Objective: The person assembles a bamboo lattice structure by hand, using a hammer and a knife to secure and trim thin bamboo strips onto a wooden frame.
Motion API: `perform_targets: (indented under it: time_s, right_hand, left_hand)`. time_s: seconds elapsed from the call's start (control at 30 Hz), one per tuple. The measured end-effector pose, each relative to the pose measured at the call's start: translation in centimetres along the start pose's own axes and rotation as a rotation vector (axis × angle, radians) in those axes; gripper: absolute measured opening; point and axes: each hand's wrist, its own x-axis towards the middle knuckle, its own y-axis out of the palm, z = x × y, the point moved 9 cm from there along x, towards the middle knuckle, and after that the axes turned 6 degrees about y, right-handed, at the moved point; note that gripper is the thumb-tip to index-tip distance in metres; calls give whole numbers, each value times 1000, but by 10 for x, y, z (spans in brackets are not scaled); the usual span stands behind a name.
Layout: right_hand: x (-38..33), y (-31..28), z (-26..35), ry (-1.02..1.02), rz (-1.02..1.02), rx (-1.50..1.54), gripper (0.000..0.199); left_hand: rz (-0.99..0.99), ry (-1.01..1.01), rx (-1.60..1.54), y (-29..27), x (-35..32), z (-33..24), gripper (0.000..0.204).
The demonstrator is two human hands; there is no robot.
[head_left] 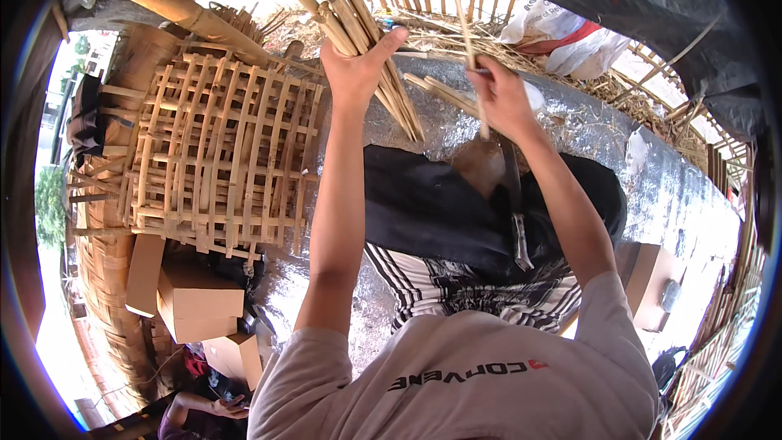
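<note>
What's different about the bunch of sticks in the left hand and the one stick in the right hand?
The bundle is many sticks together, but the single stick is just one. The bundle looks thick; the single stick looks thin. The bundle slants more in the picture, while the single stick runs closer to straight up. Both are long, pale tan and held in a hand.

1 line of dark lettering [460, 376] with a red mark [535, 365] crosses the pale shirt [456, 415]; the white sack [599, 53] bears dark print [547, 13], partly cut off.
</note>
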Motion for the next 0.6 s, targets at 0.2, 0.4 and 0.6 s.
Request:
perform_targets:
  time_s: [0.2, 0.4, 0.6]
  right_hand:
    - [-2, 70, 28, -9, 204, -15, 22]
    - [-11, 99, 20, -98, 317, -181, 25]
    - [-17, 118, 27, -120, 423, -324, 24]
  left_hand:
    - [93, 32, 4, 13, 2, 10, 31]
    - [65, 38, 5, 7, -1, -5, 35]
    - [81, 58, 31, 8, -5, 5, 34]
